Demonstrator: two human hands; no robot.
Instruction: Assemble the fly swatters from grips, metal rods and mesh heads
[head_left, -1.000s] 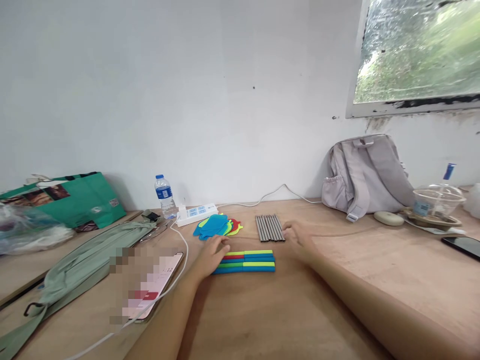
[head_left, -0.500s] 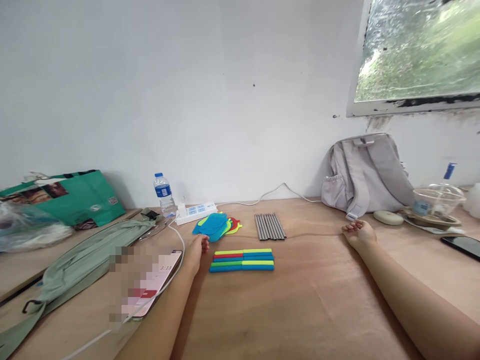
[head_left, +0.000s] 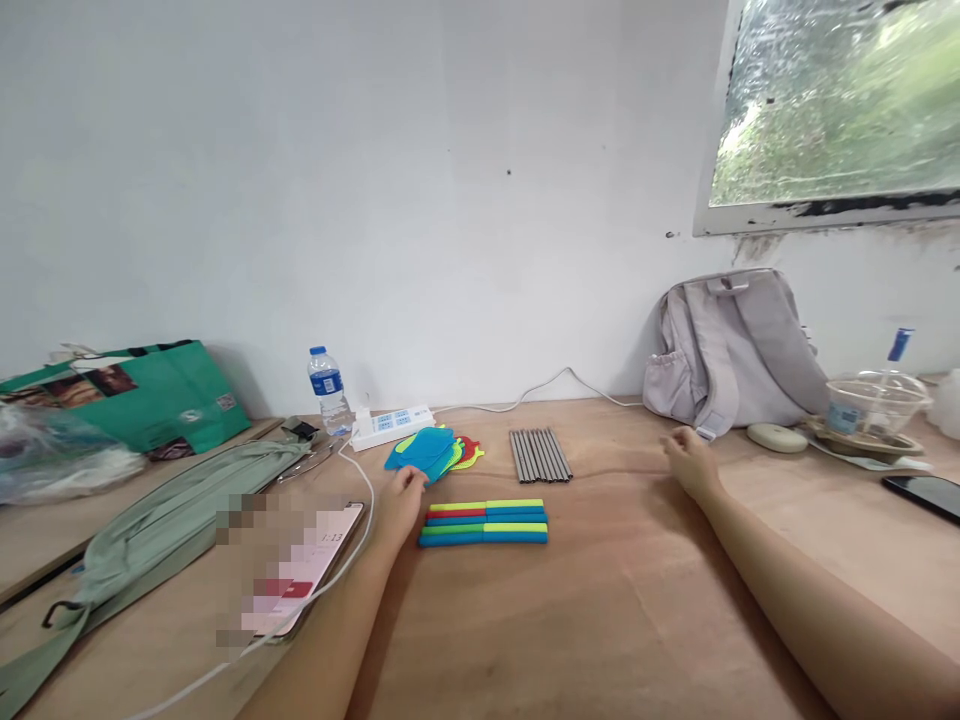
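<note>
My left hand rests at the near edge of a pile of flat coloured pieces, its fingers curled in with nothing visible in them. On top of that pile lies a blue flat piece; yellow and red leaf-like pieces show from under it. Just right of the hand, several coloured tubes in yellow, red, green and blue lie side by side. Behind them is a row of grey metal tubes. Well to the right, my right hand is above the table before the backpack, fingers bent together, holding nothing I can see.
A phone with a white cable lies beside my left forearm. Behind are a water bottle and a power strip. A grey backpack leans on the wall; a plastic cup and another phone are at right.
Both hands have turned from palms facing inward to backs upward. The left has shifted slightly right toward the coloured pieces, the right slightly left. The objects have not moved.
</note>
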